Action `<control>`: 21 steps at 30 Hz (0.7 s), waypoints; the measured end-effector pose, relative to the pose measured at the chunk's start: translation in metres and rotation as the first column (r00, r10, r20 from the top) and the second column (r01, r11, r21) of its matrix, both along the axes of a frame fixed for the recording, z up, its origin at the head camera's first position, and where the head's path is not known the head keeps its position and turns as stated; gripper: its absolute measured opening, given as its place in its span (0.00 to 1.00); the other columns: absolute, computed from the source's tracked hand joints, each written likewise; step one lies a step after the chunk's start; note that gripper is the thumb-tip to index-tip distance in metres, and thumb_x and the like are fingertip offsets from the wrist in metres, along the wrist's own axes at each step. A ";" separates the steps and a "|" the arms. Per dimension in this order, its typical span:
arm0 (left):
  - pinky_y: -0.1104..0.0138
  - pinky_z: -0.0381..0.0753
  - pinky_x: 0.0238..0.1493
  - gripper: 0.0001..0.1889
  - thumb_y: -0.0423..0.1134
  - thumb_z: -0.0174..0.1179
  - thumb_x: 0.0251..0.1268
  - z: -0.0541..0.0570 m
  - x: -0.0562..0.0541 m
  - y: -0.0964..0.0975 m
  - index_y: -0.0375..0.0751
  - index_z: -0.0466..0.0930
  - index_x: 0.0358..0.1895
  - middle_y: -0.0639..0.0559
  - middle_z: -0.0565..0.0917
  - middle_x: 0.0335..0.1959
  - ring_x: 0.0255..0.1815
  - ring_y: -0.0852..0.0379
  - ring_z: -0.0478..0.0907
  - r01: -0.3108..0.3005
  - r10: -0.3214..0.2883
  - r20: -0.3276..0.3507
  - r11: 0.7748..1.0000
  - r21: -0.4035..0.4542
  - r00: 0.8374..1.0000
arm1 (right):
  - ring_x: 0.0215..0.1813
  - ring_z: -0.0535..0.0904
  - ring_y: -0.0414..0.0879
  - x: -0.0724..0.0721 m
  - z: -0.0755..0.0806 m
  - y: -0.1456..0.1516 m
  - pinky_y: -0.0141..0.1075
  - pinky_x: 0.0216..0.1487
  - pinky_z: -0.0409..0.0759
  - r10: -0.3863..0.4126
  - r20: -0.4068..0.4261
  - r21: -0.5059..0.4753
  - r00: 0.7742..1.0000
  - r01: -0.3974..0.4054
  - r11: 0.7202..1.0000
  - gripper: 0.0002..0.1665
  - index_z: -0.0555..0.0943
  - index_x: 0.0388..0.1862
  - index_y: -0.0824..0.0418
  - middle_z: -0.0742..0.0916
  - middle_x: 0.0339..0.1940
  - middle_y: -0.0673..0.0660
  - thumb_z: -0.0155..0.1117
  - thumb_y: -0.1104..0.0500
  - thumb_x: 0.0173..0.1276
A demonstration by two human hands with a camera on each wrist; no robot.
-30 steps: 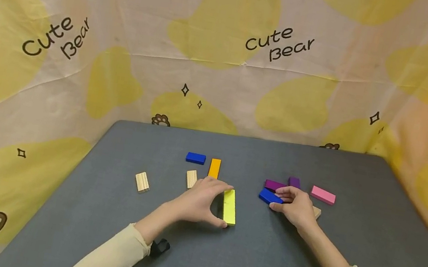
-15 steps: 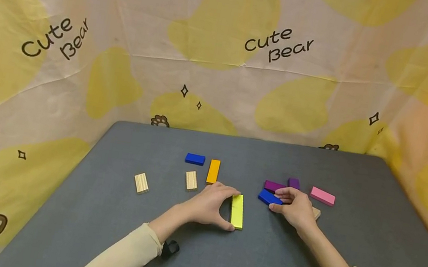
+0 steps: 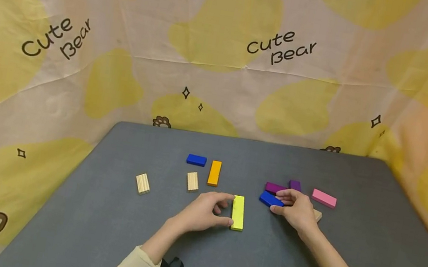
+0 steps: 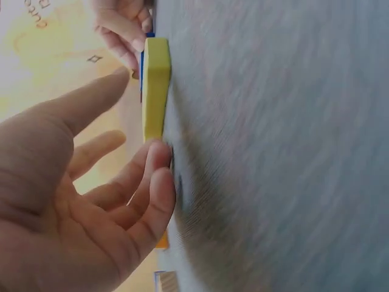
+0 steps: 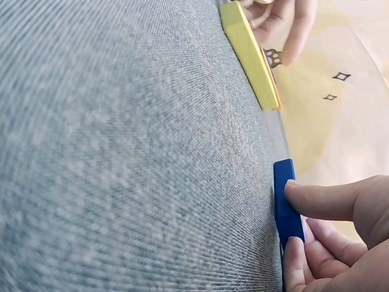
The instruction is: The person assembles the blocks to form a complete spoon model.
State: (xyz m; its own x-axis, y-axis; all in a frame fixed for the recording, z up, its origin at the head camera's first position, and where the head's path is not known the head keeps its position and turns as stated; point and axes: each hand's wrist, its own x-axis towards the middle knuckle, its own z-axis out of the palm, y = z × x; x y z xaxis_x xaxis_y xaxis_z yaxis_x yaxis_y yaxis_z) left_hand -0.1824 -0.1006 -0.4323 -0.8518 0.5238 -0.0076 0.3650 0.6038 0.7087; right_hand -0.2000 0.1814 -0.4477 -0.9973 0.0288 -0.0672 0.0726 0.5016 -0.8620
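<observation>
Near the middle of the table lies a yellow block [image 3: 238,213], its long side pointing away from me. My left hand [image 3: 200,212] is just left of it, thumb and fingers apart. In the left wrist view the thumb stands off the yellow block [image 4: 157,91] and the fingers bend loosely near one end. To the right, my right hand [image 3: 299,211] holds a blue block [image 3: 270,199] at its right end. The right wrist view has the thumb on this blue block [image 5: 284,210], with fingertips at its lower end.
Behind the right hand lie two purple blocks [image 3: 274,188] and a pink block [image 3: 324,198]; a plain wooden block [image 3: 317,215] is partly hidden. Left of centre are an orange block [image 3: 214,173], another blue block [image 3: 196,160] and two plain wooden blocks [image 3: 143,183]. Patterned cloth hangs behind.
The left hand moved the yellow block to the right, then let go of it, its fingers coming away to the left. The right hand stays at the blue block.
</observation>
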 end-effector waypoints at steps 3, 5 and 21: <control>0.67 0.78 0.40 0.29 0.46 0.71 0.61 -0.006 0.000 0.000 0.44 0.76 0.65 0.51 0.82 0.45 0.36 0.62 0.78 -0.020 0.020 0.004 0.999 0.034 1.000 | 0.52 0.79 0.57 -0.001 0.000 -0.001 0.51 0.55 0.75 -0.005 -0.005 0.002 1.000 0.005 1.000 0.24 0.80 0.51 0.67 0.84 0.48 0.63 0.77 0.64 0.57; 0.66 0.78 0.39 0.28 0.44 0.71 0.61 -0.009 0.000 0.001 0.44 0.78 0.64 0.51 0.82 0.43 0.34 0.62 0.77 -0.038 0.039 -0.007 0.998 0.046 0.999 | 0.52 0.79 0.57 -0.002 -0.001 -0.002 0.51 0.55 0.75 -0.007 -0.005 0.000 1.000 0.007 1.000 0.24 0.80 0.51 0.67 0.84 0.49 0.63 0.77 0.64 0.57; 0.67 0.71 0.29 0.23 0.45 0.70 0.61 -0.015 0.018 0.015 0.50 0.82 0.60 0.54 0.75 0.40 0.29 0.62 0.69 -0.182 0.179 -0.071 0.983 -0.036 0.981 | 0.52 0.78 0.57 -0.003 -0.002 -0.001 0.49 0.55 0.75 0.000 0.018 -0.022 1.000 0.000 1.000 0.25 0.80 0.52 0.67 0.84 0.49 0.63 0.78 0.64 0.56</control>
